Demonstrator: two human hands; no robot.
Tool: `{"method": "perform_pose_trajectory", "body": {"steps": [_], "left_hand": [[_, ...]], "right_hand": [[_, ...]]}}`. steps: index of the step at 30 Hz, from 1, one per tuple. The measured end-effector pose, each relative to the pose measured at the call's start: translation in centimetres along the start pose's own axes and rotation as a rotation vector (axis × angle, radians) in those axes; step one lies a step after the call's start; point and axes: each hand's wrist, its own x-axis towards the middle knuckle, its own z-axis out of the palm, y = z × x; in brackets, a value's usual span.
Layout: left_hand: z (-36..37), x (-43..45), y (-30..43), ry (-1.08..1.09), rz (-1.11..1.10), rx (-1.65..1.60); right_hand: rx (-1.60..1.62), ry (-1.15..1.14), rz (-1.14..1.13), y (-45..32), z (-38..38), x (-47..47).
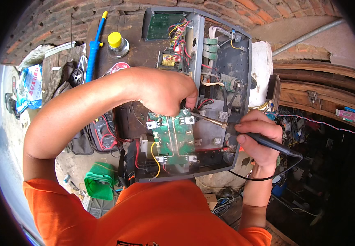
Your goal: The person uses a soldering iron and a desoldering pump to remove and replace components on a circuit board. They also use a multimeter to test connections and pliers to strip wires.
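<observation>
My right hand [262, 136] grips a soldering iron [254, 136] with a black handle and cord. Its metal tip points left to the upper right corner of a green circuit board [174, 138]. White-tabbed power transistors sit near the board's corners. At the board's top edge, my left hand [171, 90] is bent over with fingers curled down; whatever they pinch there is hidden by the hand. The board lies tilted in the open dark metal housing [245, 92] of an electrical unit. Inside stand a transformer [167, 59], a green-wrapped coil [210, 48] and bundled wires.
A blue desoldering pump [94, 52], a clear yellow-capped bottle [116, 46] and a solder reel [120, 67] stand on the wooden table [137, 27]. Left of the housing lies a multimeter [105, 135] with red leads. A green plastic bin [99, 184] is below. The iron's cord [257, 179] loops under my right wrist.
</observation>
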Motion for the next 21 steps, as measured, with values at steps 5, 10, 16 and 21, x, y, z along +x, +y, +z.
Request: {"method": "perform_pose_trajectory", "body": {"steps": [5, 10, 16, 21], "left_hand": [[-0.22, -0.08, 0.33, -0.004, -0.018, -0.010], [-0.23, -0.08, 0.37, -0.008, -0.017, -0.012], [-0.27, 0.02, 0.36, -0.018, -0.030, -0.012], [-0.23, 0.02, 0.30, -0.014, -0.027, -0.013]], "right_hand": [[-0.003, 0.005, -0.006, 0.26, 0.17, 0.07], [0.004, 0.002, -0.003, 0.28, 0.19, 0.18], [0.002, -0.003, -0.002, 0.35, 0.23, 0.30], [0.003, -0.015, -0.008, 0.44, 0.06, 0.46]]}}
